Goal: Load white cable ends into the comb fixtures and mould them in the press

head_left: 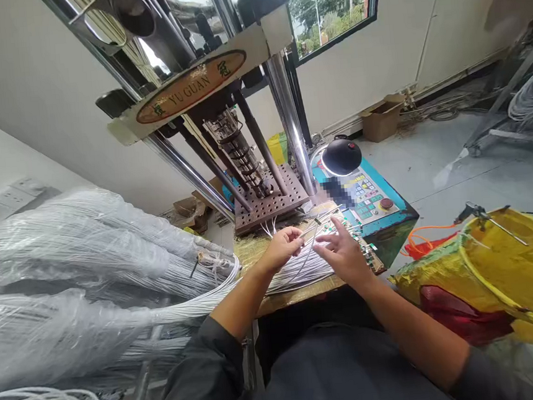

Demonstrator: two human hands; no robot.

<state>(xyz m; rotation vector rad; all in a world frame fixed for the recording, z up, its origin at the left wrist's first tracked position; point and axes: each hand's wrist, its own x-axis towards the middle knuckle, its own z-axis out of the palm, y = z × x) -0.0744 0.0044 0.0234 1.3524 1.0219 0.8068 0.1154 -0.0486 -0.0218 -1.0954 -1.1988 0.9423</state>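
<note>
My left hand (283, 246) is closed around thin white cables (300, 270) that fan across a small wooden work table (298, 298). My right hand (343, 250) sits just to its right, fingers partly spread, thumb and forefinger pinching one of the same cables. Beside the right hand lies a row of small green and white connector pieces (362, 241). Straight ahead stands a vertical press machine (243, 146) with steel columns and a perforated brown base plate (271, 201).
Big bundles of white cable wrapped in plastic (77, 272) fill the left side. A teal control panel (369, 198) with a red button and a black lamp (341, 155) sits to the right of the press. A yellow sack (500, 266) stands at the right, a cardboard box (382, 119) by the wall.
</note>
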